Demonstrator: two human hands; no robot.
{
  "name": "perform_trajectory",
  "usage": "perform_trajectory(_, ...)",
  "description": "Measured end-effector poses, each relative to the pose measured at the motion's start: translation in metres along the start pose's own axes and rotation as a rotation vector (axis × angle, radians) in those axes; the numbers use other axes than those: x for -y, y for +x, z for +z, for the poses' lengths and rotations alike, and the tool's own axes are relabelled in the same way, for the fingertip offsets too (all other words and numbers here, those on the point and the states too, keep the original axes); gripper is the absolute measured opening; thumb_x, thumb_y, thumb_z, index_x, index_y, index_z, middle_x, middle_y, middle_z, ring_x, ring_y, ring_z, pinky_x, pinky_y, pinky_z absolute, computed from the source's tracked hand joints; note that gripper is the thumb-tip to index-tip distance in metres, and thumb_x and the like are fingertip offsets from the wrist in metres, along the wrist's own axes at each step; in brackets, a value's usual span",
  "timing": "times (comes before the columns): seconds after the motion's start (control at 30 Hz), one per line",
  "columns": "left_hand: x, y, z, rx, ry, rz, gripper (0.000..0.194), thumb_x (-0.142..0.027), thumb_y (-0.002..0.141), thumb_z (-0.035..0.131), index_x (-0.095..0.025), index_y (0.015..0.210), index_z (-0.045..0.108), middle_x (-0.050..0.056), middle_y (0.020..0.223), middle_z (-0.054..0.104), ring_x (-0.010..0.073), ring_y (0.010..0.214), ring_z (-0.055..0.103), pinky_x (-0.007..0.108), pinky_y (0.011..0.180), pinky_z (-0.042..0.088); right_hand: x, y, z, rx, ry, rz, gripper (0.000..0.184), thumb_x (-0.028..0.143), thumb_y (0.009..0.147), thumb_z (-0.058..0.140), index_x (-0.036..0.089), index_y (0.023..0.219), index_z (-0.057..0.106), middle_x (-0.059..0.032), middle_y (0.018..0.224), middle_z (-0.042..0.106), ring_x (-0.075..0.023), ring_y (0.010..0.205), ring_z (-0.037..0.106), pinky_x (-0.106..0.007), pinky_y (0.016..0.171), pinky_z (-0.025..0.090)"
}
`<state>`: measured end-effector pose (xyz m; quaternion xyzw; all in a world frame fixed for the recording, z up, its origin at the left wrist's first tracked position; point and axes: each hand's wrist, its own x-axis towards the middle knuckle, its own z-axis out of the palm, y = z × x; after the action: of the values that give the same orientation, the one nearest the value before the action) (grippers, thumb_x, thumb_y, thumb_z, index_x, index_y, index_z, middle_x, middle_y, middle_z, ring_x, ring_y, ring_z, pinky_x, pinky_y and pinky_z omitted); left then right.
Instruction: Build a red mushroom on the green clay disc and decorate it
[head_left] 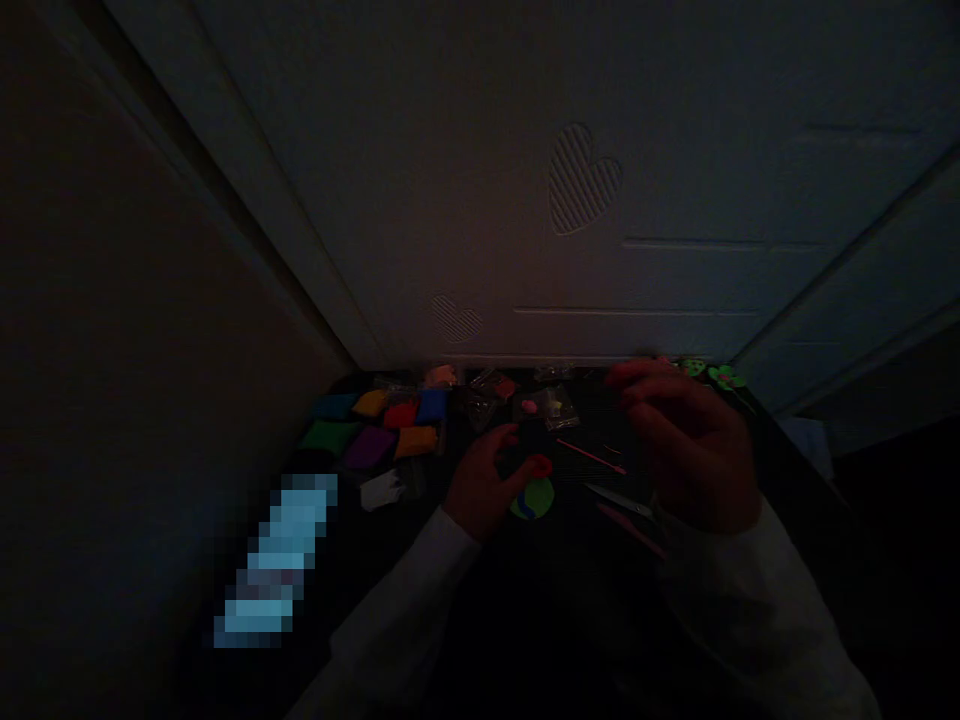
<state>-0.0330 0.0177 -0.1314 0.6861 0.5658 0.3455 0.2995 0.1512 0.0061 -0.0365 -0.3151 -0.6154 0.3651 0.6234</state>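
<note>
My left hand (pixel 487 485) rests at the middle of the dark table, its thumb and fingers apart. The thumb reaches over a round green disc (pixel 538 500) with a blue strip on it. A small red piece (pixel 541 466) lies by the thumb tip, at the disc's upper edge. To the right, my right hand (pixel 697 455) is raised above the table, fingers bent and the tips close to the thumb. In the dim light I cannot make out what is between them. Below it lie scissors (pixel 626 500) and a pink tool (pixel 630 528); a thin pink stick (pixel 591 456) lies between my hands.
Several coloured packets, among them a purple one (pixel 369 447), stand at the left back. A white packet (pixel 382 490) and a bright phone-like screen (pixel 281 560) are nearer. Clear bags (pixel 555 405) lie behind. Green flower shapes (pixel 726 377) sit at the back right, against a white panel (pixel 412 180).
</note>
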Motion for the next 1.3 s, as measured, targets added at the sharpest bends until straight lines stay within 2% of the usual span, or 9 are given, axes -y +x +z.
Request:
perform_trajectory(0.13, 0.023, -0.006, 0.028, -0.024, 0.069, 0.092, 0.066, -0.03, 0.064, 0.064, -0.016, 0.124, 0.04, 0.011, 0.112, 0.056, 0.0259, 0.108, 0.049, 0.045, 0.09, 0.041, -0.037, -0.022, -0.006, -0.008, 0.071, 0.215, 0.008, 0.021, 0.075, 0.06, 0.026, 0.081, 0.063, 0.0022, 0.1, 0.06, -0.0134, 0.095, 0.055, -0.03, 0.086, 0.043)
perform_trajectory(0.23, 0.028, -0.004, 0.033, -0.023, 0.074, 0.175, 0.071, -0.027, 0.06, 0.067, -0.018, 0.124, 0.039, 0.01, 0.116, 0.054, 0.026, 0.111, 0.047, 0.045, 0.094, 0.038, -0.081, -0.037, -0.004, 0.056, 0.026, 0.338, 0.009, 0.026, 0.077, 0.059, 0.019, 0.082, 0.061, -0.0015, 0.094, 0.061, -0.0152, 0.091, 0.057, -0.035, 0.084, 0.044)
perform_trajectory(0.33, 0.033, -0.003, 0.028, -0.045, 0.057, 0.226, 0.058, -0.027, 0.065, 0.062, -0.018, 0.119, 0.044, 0.01, 0.117, 0.053, 0.0241, 0.111, 0.047, 0.042, 0.096, 0.037, -0.119, -0.048, -0.003, 0.151, -0.044, 0.466, 0.022, 0.03, 0.082, 0.052, 0.013, 0.095, 0.057, -0.0048, 0.097, 0.059, -0.0151, 0.086, 0.057, -0.036, 0.076, 0.047)
perform_trajectory(0.43, 0.04, -0.004, 0.022, -0.107, 0.029, 0.212, 0.044, -0.027, 0.074, 0.054, -0.018, 0.116, 0.046, 0.008, 0.11, 0.056, 0.0209, 0.104, 0.051, 0.039, 0.091, 0.041, -0.138, -0.053, -0.006, 0.194, -0.094, 0.564, 0.025, 0.031, 0.084, 0.05, 0.013, 0.101, 0.054, -0.0054, 0.1, 0.057, -0.0151, 0.086, 0.057, -0.035, 0.074, 0.048)
perform_trajectory(0.57, 0.045, -0.004, 0.021, -0.14, -0.011, 0.187, 0.037, -0.028, 0.075, 0.053, -0.019, 0.111, 0.049, 0.007, 0.108, 0.057, 0.0183, 0.098, 0.053, 0.035, 0.087, 0.044, -0.142, -0.052, -0.009, 0.177, -0.128, 0.62, 0.02, 0.029, 0.081, 0.054, 0.013, 0.091, 0.058, -0.0039, 0.093, 0.06, -0.0142, 0.084, 0.057, -0.035, 0.075, 0.047)
perform_trajectory(0.77, 0.042, -0.007, 0.021, -0.17, -0.062, 0.179, 0.035, -0.03, 0.075, 0.055, -0.02, 0.109, 0.053, 0.005, 0.104, 0.059, 0.0166, 0.089, 0.056, 0.03, 0.078, 0.046, -0.142, -0.05, -0.01, 0.123, -0.12, 0.662, 0.025, 0.036, 0.062, 0.068, 0.018, 0.08, 0.066, 0.0011, 0.072, 0.065, -0.0098, 0.063, 0.055, -0.027, 0.065, 0.044)
perform_trajectory(0.9, 0.038, -0.009, 0.02, -0.163, -0.091, 0.137, 0.035, -0.031, 0.075, 0.055, -0.02, 0.108, 0.054, 0.005, 0.103, 0.06, 0.0159, 0.084, 0.057, 0.027, 0.069, 0.047, -0.14, -0.049, -0.011, 0.125, -0.123, 0.658, 0.023, 0.035, 0.061, 0.069, 0.019, 0.078, 0.067, 0.0014, 0.07, 0.065, -0.0089, 0.058, 0.053, -0.026, 0.06, 0.042)
perform_trajectory(1.1, 0.034, -0.008, 0.021, -0.195, -0.013, 0.194, 0.029, -0.027, 0.074, 0.055, -0.019, 0.102, 0.058, 0.003, 0.1, 0.061, 0.0158, 0.088, 0.057, 0.028, 0.075, 0.046, -0.135, -0.048, -0.009, 0.148, -0.154, 0.636, 0.017, 0.028, 0.062, 0.068, 0.018, 0.076, 0.067, 0.0012, 0.068, 0.065, -0.0099, 0.059, 0.054, -0.026, 0.061, 0.043)
perform_trajectory(1.3, 0.028, 0.005, 0.016, -0.193, 0.081, 0.174, 0.02, -0.026, 0.074, 0.054, -0.019, 0.089, 0.064, 0.003, 0.094, 0.063, 0.0163, 0.086, 0.057, 0.03, 0.077, 0.045, -0.137, -0.048, -0.009, 0.143, -0.18, 0.6, 0.014, 0.028, 0.064, 0.068, 0.02, 0.076, 0.067, 0.0035, 0.07, 0.065, -0.0084, 0.064, 0.055, -0.025, 0.066, 0.043)
